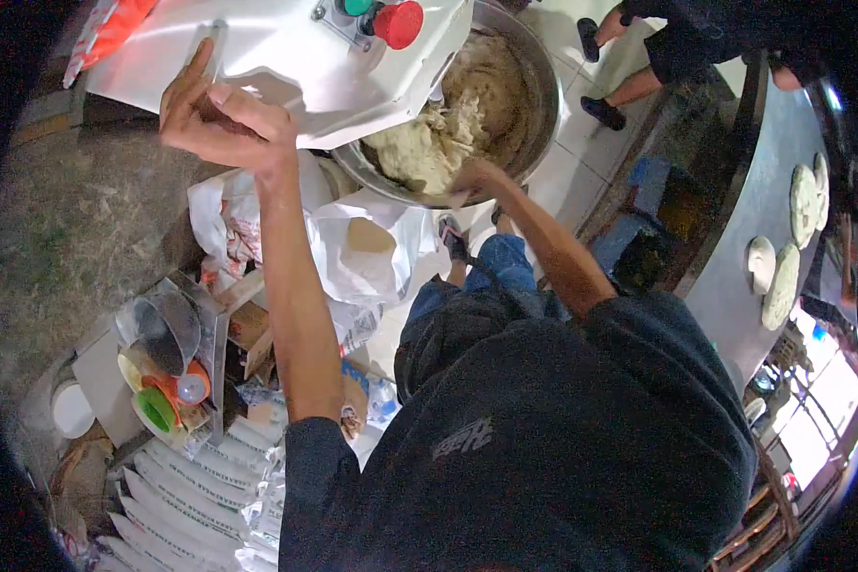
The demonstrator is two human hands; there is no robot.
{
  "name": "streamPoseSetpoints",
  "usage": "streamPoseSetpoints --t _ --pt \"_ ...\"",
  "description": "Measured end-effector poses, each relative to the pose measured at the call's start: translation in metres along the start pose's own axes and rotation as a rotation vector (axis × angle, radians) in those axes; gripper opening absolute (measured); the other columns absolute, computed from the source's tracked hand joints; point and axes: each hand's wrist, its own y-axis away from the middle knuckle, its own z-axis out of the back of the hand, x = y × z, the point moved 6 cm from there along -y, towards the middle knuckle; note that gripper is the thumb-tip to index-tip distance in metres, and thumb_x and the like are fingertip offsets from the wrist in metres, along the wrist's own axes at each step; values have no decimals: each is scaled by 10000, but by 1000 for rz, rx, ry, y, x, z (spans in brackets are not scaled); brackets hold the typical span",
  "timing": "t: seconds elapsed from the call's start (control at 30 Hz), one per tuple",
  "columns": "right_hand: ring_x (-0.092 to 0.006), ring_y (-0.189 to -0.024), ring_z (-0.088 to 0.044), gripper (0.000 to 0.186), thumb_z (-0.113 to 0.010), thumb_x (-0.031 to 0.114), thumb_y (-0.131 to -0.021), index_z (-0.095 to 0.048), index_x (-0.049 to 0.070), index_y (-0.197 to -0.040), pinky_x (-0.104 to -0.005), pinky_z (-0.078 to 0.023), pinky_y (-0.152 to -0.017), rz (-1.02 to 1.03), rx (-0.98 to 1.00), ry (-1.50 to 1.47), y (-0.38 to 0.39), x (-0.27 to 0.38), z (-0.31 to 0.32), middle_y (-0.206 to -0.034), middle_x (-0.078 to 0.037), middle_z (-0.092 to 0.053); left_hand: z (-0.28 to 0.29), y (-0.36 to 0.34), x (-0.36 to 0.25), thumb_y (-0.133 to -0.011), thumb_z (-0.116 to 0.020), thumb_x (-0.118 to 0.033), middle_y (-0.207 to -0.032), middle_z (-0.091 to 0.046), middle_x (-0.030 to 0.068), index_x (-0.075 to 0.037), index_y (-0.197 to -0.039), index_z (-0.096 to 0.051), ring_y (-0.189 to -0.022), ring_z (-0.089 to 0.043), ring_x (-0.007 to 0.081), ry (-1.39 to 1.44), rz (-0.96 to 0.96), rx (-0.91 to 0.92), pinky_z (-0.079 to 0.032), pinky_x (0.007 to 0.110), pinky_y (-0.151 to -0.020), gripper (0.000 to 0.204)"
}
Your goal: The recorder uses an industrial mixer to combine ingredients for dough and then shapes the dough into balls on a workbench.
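My left hand (227, 116) is raised against the shiny metal housing of a mixing machine (257, 48). Its index finger stretches out to the surface, while the other fingers bend and hold nothing. A red knob button (398, 25) and a green button (357, 6) sit on the same housing, to the right of that hand. Beyond the housing's edge is a large round metal bowl (547, 124) with pale, sticky dough (419, 151) in it. At the bowl's near rim is my right hand (475, 181), close to the dough; its fingers are blurred and partly hidden.
White sacks (362, 238) stand just below the bowl. Stacked printed bags (181, 496) and a shelf with containers (167, 334) are at lower left. On the right, a metal table (725, 248) bears several flat dough rounds (782, 286). Another person's legs (639, 88) show at upper right.
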Motion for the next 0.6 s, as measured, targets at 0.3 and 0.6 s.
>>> streamPoseSetpoints --t 0.3,0.6 --pt "-188 -561 -584 289 -665 315 -727 -660 30 -773 -318 -472 -526 -404 -5 128 -105 100 -57 -627 -120 -611 15 8 9 -887 -437 -137 -943 -579 205 -8 -888 -334 -769 -481 203 70 45 -29 -393 320 -678 165" --pt "-289 -619 -588 185 -649 221 -681 -643 76 -795 -396 -452 -533 -609 -118 -116 -134 99 -67 -677 -135 -598 22 9 14 -912 -432 -188 -890 -579 208 11 -882 -351 -771 -524 271 0 -57 -41 -409 379 -738 217"
